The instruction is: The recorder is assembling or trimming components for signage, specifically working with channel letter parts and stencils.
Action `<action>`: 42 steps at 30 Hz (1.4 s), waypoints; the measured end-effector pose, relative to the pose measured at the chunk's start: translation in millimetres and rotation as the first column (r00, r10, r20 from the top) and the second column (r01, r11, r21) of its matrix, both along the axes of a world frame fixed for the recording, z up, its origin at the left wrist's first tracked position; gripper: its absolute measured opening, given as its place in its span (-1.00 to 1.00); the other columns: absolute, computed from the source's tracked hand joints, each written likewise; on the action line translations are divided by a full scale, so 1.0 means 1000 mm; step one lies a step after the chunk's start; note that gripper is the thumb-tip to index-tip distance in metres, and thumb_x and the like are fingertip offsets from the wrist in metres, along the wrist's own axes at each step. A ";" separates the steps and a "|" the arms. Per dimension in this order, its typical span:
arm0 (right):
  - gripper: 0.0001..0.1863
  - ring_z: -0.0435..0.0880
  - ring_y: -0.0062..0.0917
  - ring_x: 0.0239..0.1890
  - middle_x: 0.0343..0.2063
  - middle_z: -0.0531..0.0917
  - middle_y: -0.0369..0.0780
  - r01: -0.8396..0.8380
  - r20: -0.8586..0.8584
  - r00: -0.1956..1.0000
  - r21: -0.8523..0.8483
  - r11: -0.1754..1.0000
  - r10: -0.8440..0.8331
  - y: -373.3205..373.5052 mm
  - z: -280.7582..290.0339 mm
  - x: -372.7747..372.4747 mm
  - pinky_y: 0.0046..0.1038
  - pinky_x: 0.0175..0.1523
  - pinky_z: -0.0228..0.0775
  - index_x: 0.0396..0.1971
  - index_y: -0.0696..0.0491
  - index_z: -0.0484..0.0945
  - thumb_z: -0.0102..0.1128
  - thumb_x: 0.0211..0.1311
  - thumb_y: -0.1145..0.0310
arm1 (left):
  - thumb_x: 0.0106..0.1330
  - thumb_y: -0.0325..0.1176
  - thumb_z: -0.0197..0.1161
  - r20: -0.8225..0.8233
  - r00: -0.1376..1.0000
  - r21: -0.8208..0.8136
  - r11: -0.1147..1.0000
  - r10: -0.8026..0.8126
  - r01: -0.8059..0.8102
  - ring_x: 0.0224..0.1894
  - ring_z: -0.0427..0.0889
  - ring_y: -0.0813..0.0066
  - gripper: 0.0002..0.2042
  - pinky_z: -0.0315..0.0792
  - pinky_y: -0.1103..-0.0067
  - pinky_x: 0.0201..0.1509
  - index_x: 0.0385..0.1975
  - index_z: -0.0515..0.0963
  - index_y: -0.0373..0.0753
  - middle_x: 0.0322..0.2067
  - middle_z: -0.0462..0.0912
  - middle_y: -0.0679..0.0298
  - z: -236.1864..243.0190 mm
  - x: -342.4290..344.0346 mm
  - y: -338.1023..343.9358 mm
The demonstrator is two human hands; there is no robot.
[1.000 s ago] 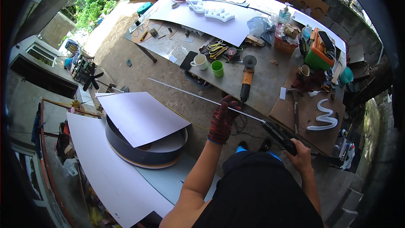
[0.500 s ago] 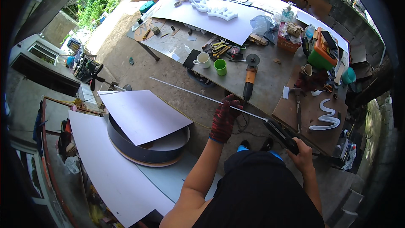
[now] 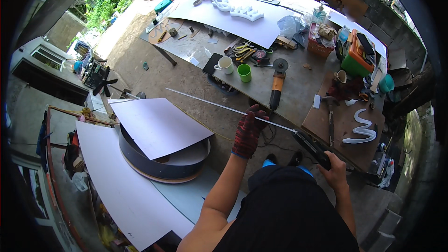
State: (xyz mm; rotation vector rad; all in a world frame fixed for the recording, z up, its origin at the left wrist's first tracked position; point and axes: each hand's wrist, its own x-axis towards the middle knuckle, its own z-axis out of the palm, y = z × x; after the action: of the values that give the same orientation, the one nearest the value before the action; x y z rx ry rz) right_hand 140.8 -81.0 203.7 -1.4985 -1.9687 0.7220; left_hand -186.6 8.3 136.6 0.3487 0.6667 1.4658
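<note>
My left hand, in a red and black knitted glove, has its fingers closed round a long thin white strip. The strip runs out to the far left, past the table's near edge. At its right end it meets the pale metal tip of a long black hand tool; the tool's exact kind is hard to make out. My bare right hand is wrapped round the tool's near end, fingers partly hidden.
On the metal-topped table lie an angle grinder, a white mug, a green cup and a hammer. Cut white letter pieces lie right. At left, a white sheet rests on a round dark-sided frame. Cables cross the floor.
Both hands, the strip and the black tool keep nearly the same places. At far left, the dark fan blades have turned.
</note>
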 end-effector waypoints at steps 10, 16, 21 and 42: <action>-0.58 0.69 -0.16 -0.35 -0.39 0.64 -0.11 0.036 0.038 0.999 0.016 0.999 -0.037 0.003 -0.001 0.002 -0.29 -0.28 0.50 -0.11 0.06 0.53 0.46 0.02 0.33 | 0.36 -0.07 0.29 0.044 0.998 0.010 0.999 -0.045 0.045 -0.08 0.65 0.27 -0.47 0.50 0.30 0.15 0.20 0.38 -0.27 -0.13 0.65 0.21 0.005 -0.001 0.001; -0.62 0.70 -0.21 -0.38 -0.43 0.64 -0.16 0.016 0.057 0.998 0.018 1.000 -0.017 0.004 0.004 -0.001 -0.28 -0.31 0.52 -0.14 0.03 0.54 0.45 0.03 0.32 | 0.38 -0.11 0.28 0.075 0.997 -0.023 1.000 -0.017 0.019 -0.07 0.64 0.26 -0.50 0.52 0.31 0.13 0.19 0.39 -0.26 -0.14 0.65 0.21 0.006 -0.002 0.002; -0.60 0.70 -0.21 -0.38 -0.44 0.64 -0.16 0.021 0.078 0.997 0.017 1.000 -0.023 0.006 0.001 0.004 -0.27 -0.32 0.52 -0.11 0.02 0.53 0.45 0.03 0.33 | 0.42 -0.07 0.20 0.049 0.997 0.032 0.998 -0.051 0.050 0.01 0.58 0.26 -0.54 0.44 0.29 0.24 0.18 0.41 -0.22 -0.08 0.59 0.22 0.009 -0.002 0.007; -0.59 0.68 -0.27 -0.44 -0.45 0.61 -0.18 0.037 0.070 0.997 0.017 0.999 -0.038 0.008 0.006 0.008 -0.33 -0.38 0.49 -0.09 0.05 0.52 0.45 0.05 0.35 | 0.38 -0.02 0.24 -0.005 0.998 -0.009 0.998 -0.056 0.056 -0.01 0.61 0.28 -0.45 0.48 0.33 0.17 0.23 0.35 -0.23 -0.10 0.60 0.22 0.013 0.003 0.018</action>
State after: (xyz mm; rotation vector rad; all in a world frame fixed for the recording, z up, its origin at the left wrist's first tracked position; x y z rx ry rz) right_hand 148.8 -73.0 209.7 -1.5664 -1.9876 0.6448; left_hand -183.9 26.3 149.4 0.3617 0.6623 1.4092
